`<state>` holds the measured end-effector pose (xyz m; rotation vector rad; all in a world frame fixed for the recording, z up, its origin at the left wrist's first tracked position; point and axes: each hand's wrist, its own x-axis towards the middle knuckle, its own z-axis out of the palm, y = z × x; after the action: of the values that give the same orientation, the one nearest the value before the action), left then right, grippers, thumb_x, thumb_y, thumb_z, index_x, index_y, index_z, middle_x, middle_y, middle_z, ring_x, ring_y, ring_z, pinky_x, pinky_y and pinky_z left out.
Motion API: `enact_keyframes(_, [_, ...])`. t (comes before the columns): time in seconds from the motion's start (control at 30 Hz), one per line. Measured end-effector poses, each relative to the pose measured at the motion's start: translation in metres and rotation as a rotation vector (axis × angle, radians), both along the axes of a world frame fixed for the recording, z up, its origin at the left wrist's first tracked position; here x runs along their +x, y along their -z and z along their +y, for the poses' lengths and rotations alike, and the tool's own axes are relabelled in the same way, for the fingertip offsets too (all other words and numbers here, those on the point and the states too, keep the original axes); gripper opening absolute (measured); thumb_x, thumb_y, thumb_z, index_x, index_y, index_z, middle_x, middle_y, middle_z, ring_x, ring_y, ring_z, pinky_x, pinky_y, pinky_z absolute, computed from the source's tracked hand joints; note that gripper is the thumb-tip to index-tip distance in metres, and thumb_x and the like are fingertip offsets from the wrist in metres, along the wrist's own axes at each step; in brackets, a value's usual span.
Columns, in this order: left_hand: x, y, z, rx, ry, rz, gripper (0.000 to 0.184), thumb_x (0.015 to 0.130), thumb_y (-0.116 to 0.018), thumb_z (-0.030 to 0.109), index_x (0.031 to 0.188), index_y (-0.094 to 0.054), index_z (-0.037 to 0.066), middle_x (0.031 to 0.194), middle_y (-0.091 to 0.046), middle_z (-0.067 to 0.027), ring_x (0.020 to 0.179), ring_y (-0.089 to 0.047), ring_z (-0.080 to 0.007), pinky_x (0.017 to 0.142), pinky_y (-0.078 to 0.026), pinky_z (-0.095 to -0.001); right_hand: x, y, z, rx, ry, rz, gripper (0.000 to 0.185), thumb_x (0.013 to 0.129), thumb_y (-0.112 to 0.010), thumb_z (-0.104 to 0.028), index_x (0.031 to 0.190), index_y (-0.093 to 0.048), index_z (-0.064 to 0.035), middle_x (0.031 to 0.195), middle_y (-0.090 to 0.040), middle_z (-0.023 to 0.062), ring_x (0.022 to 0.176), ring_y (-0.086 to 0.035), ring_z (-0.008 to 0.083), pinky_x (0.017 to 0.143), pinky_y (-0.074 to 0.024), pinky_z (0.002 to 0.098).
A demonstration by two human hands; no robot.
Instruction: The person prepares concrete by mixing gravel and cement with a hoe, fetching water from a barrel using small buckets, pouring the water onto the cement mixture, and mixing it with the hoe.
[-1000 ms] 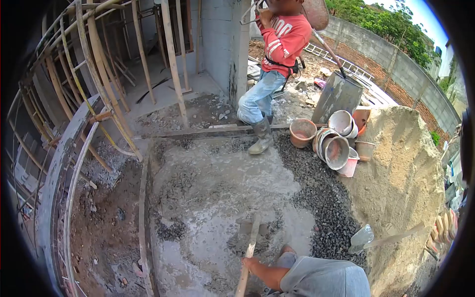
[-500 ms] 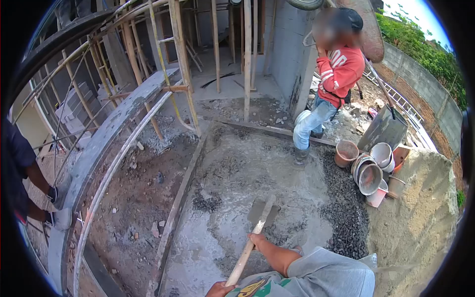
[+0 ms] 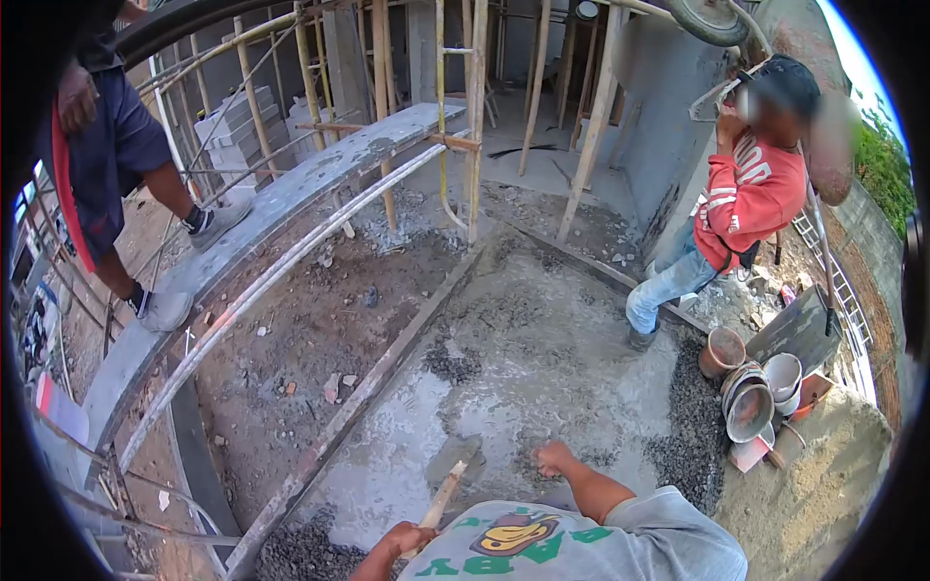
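Note:
My left hand [image 3: 412,535] is closed round the wooden handle of a shovel [image 3: 445,496], low and close to my shirt. The shovel's blade [image 3: 448,457] is on the wet grey concrete [image 3: 542,373] and hard to tell apart from it. Off the handle, to its right, my right hand [image 3: 554,458] appears in front of the concrete with its fingers curled in. Nothing shows in that hand.
A timber form board [image 3: 358,402] edges the concrete on the left. At right lie dark gravel [image 3: 693,426], stacked buckets [image 3: 751,407] and a sand pile [image 3: 838,455]. A person in a red top [image 3: 760,184] stands ahead; another person's shoes [image 3: 165,310] are on a plank [image 3: 262,203].
My right hand has let go of the shovel handle and moved right. The view has swung left, so more of the person on the plank shows. My left hand still grips the shovel.

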<state>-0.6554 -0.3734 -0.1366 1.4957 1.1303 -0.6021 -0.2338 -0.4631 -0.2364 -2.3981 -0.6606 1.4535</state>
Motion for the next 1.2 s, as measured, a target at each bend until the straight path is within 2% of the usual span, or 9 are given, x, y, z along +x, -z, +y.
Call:
enact_keyframes(0.03, [0.001,-0.016,0.002,-0.033,-0.117,0.030,0.063,0.069,-0.062,0.054,0.097,-0.068,-0.001,0.100,-0.066,-0.0198,0.091,-0.062,-0.0297,0.078,-0.045,-0.0367,0.008,-0.001,-0.011,0.030,0.264,0.096,0.026,0.084,-0.057,-0.026,0.077,-0.064,-0.0019,0.069,-0.065,0.0144,0.053,-0.064,0.0242,0.045,-0.0522,0.0343])
enact_keyframes(0.1, [0.001,0.014,0.009,-0.070,-0.223,-0.004,0.059,0.069,-0.063,0.053,0.090,-0.069,-0.001,0.091,-0.067,-0.0180,0.084,-0.063,-0.0267,0.075,-0.046,-0.0366,0.017,-0.016,-0.026,-0.015,0.433,0.114,0.026,0.085,-0.057,-0.022,0.097,-0.059,0.0014,0.076,-0.064,0.0181,0.053,-0.063,0.0288,0.044,-0.0518,0.0383])
enact_keyframes(0.13, [0.007,0.006,0.015,-0.116,-0.263,-0.081,0.054,0.069,-0.064,0.051,0.080,-0.068,-0.001,0.081,-0.066,-0.0150,0.072,-0.062,-0.0238,0.068,-0.046,-0.0355,0.023,-0.010,-0.038,0.054,0.477,0.122,0.024,0.081,-0.060,-0.018,0.086,-0.059,0.0059,0.074,-0.064,0.0190,0.049,-0.063,0.0287,0.039,-0.0516,0.0380])
enact_keyframes(0.17, [0.017,-0.022,0.020,-0.078,-0.286,-0.127,0.047,0.070,-0.065,0.047,0.076,-0.066,0.001,0.072,-0.064,-0.0119,0.060,-0.060,-0.0215,0.057,-0.046,-0.0349,0.023,-0.013,-0.044,0.031,0.506,0.106,0.028,0.081,-0.059,-0.017,0.092,-0.057,0.0085,0.074,-0.063,0.0204,0.049,-0.062,0.0301,0.040,-0.0526,0.0402])
enact_keyframes(0.33, [0.038,-0.020,0.029,-0.171,-0.391,-0.203,0.042,0.074,-0.064,0.039,0.089,-0.061,0.000,0.064,-0.059,-0.0091,0.049,-0.056,-0.0196,0.045,-0.044,-0.0355,0.009,-0.010,-0.068,-0.007,0.422,0.121,0.030,0.084,-0.053,-0.016,0.098,-0.053,0.0106,0.072,-0.062,0.0224,0.050,-0.062,0.0334,0.040,-0.0530,0.0436])
enact_keyframes(0.57, [0.031,-0.031,0.026,-0.181,-0.387,-0.249,0.045,0.075,-0.062,0.043,0.080,-0.063,-0.001,0.065,-0.061,-0.0093,0.049,-0.057,-0.0213,0.048,-0.045,-0.0364,-0.011,-0.019,-0.043,0.006,0.330,0.115,0.028,0.083,-0.054,-0.014,0.095,-0.052,0.0108,0.071,-0.061,0.0222,0.049,-0.061,0.0325,0.040,-0.0531,0.0430])
enact_keyframes(0.87, [0.031,-0.044,0.030,-0.118,-0.362,-0.209,0.039,0.076,-0.061,0.038,0.085,-0.061,0.000,0.065,-0.059,-0.0098,0.050,-0.057,-0.0214,0.046,-0.044,-0.0370,-0.014,-0.032,-0.017,-0.001,0.280,0.115,0.030,0.083,-0.055,-0.014,0.097,-0.050,0.0111,0.069,-0.060,0.0218,0.046,-0.060,0.0315,0.037,-0.0509,0.0407])
enact_keyframes(0.97, [0.028,-0.044,0.030,-0.119,-0.374,-0.204,0.047,0.071,-0.062,0.046,0.084,-0.064,0.001,0.070,-0.062,-0.0084,0.056,-0.059,-0.0210,0.051,-0.046,-0.0365,-0.012,-0.021,-0.018,-0.021,0.267,0.109,0.029,0.083,-0.054,-0.014,0.097,-0.050,0.0105,0.069,-0.060,0.0218,0.045,-0.060,0.0318,0.036,-0.0504,0.0407])
enact_keyframes(1.2, [0.032,-0.035,0.035,-0.185,-0.387,-0.234,0.043,0.077,-0.061,0.040,0.095,-0.059,0.001,0.065,-0.056,-0.0092,0.049,-0.056,-0.0214,0.045,-0.043,-0.0376,-0.013,-0.022,-0.017,0.011,0.248,0.155,0.028,0.084,-0.054,-0.016,0.099,-0.051,0.0071,0.068,-0.060,0.0213,0.045,-0.059,0.0317,0.036,-0.0491,0.0424])
